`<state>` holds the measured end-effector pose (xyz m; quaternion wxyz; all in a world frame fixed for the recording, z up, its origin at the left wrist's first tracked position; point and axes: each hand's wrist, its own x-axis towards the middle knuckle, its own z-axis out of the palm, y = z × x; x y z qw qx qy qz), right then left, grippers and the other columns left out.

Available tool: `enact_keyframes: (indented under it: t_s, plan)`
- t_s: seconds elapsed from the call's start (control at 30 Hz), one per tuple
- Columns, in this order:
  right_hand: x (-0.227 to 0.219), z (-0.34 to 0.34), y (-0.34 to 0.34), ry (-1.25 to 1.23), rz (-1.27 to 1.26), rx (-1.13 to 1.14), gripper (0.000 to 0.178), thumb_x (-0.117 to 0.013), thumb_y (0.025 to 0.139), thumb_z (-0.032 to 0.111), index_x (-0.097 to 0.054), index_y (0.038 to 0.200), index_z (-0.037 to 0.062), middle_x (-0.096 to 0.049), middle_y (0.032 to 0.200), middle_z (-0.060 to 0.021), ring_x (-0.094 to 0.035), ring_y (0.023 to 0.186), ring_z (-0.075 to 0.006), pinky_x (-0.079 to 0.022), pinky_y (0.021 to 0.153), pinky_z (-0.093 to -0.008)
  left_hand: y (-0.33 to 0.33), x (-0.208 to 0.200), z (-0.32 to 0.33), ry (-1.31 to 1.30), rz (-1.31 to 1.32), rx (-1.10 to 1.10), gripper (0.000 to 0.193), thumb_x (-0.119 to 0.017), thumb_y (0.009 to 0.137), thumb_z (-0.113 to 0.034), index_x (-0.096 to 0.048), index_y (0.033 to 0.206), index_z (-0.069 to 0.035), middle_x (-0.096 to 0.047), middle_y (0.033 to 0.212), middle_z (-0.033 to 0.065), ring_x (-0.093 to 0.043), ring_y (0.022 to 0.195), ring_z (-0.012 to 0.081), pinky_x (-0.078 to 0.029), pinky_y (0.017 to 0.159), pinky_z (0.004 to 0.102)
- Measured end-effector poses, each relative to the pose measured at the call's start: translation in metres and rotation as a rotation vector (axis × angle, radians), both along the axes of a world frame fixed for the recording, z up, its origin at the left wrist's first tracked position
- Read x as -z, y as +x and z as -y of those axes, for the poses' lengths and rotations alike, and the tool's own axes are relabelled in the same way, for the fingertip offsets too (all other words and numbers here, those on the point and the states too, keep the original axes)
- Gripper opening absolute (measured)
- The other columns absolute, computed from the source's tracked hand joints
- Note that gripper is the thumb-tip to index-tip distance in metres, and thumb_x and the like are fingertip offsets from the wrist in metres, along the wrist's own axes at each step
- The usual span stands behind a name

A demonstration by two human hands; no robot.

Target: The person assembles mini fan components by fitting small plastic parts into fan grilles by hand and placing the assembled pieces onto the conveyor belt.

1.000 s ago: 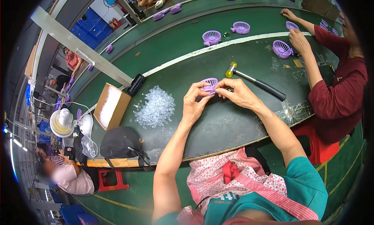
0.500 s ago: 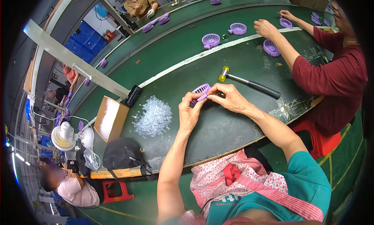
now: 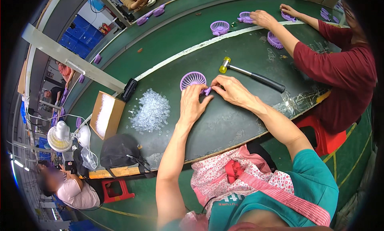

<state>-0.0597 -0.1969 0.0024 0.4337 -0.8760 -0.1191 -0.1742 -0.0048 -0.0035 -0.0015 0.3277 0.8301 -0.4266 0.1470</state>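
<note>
Green bench (image 3: 218, 125): L hand (image 3: 193, 104) pinching purple fan frame (image 3: 193, 78); R hand (image 3: 236, 92) right of it, can't tell grip.

Purple fan housing (image 3: 193, 80): being held over the worktop (image 3: 224, 115)
Slats (image 3: 196, 77): forming a round bowl
Rim (image 3: 193, 72): facing upward

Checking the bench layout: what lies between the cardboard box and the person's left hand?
A pile of small clear pieces lies between the box and the left hand, in the head view.
</note>
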Motion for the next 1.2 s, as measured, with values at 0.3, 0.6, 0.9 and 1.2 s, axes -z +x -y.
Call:
enact_keyframes:
  t_s: [0.3,0.6,0.9,1.2]
  plan:
    - [-0.003,-0.005,-0.004,-0.048,0.009,0.008,0.013,-0.064,0.088,0.008,-0.065,0.093,-0.0032,-0.068,0.089,-0.0186,-0.068,0.084,-0.0373,-0.053,0.072,-0.0439,0.006,0.01,0.001,-0.188,-0.271,-0.119,0.014,-0.066,0.094,-0.012,-0.062,0.106,-0.005,-0.069,0.089,0.0125,-0.065,0.082,0.0288,-0.049,0.078,0.0398]
    - [0.004,-0.006,-0.003,-0.186,0.138,-0.026,0.011,-0.069,0.084,0.008,-0.065,0.09,0.0001,-0.066,0.087,-0.0143,-0.066,0.082,-0.0335,-0.052,0.072,-0.043,0.006,0.014,0.006,-0.169,-0.09,-0.126,0.012,-0.064,0.094,-0.008,-0.061,0.105,-0.004,-0.067,0.088,0.0138,-0.065,0.082,0.0309,-0.049,0.078,0.041]
    - [0.007,-0.003,0.003,-0.395,0.344,-0.046,0.011,-0.071,0.083,0.01,-0.063,0.089,0.0053,-0.06,0.082,-0.007,-0.063,0.081,-0.0258,-0.048,0.071,-0.0388,0.007,0.009,0.006,-0.15,-0.246,-0.148,0.02,-0.07,0.09,-0.011,-0.062,0.107,-0.005,-0.068,0.097,0.0133,-0.065,0.09,0.0296,-0.048,0.083,0.0405]
    - [-0.005,-0.007,-0.003,-0.242,0.442,-0.016,0.013,-0.073,0.081,0.008,-0.064,0.089,0.0022,-0.062,0.084,-0.009,-0.064,0.08,-0.0274,-0.049,0.07,-0.0383,0.006,0.003,-0.007,-0.052,0.241,0.046,0.03,-0.076,0.076,-0.002,-0.066,0.104,-0.008,-0.062,0.123,0.0113,-0.06,0.108,0.0317,-0.048,0.091,0.0421]
